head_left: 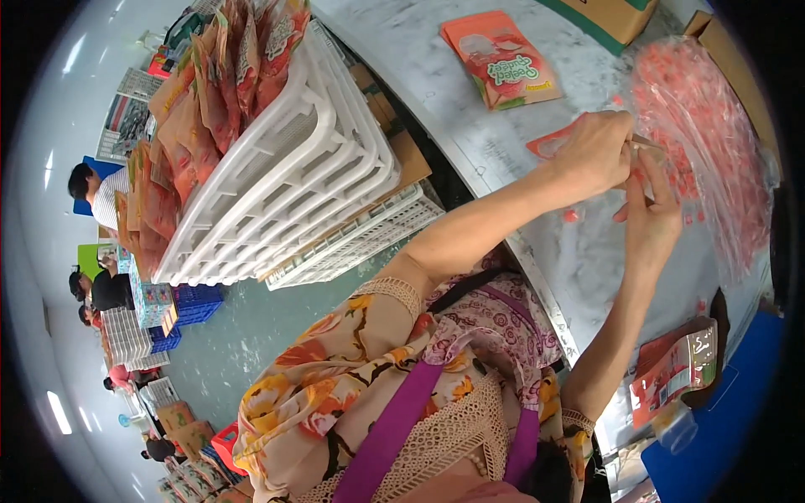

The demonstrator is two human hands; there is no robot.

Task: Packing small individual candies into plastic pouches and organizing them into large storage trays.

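The left hand and the right hand meet at the far right over the grey worktable, fingers pinched together on the edge of a big clear plastic bag of small pink pieces, which spreads away to the right of both hands. A flat orange printed pouch lies farther off, to the left. Nearer, a red pouch with a clear window rests by the right elbow. A white plastic crate packed with orange pouches stands at the left.
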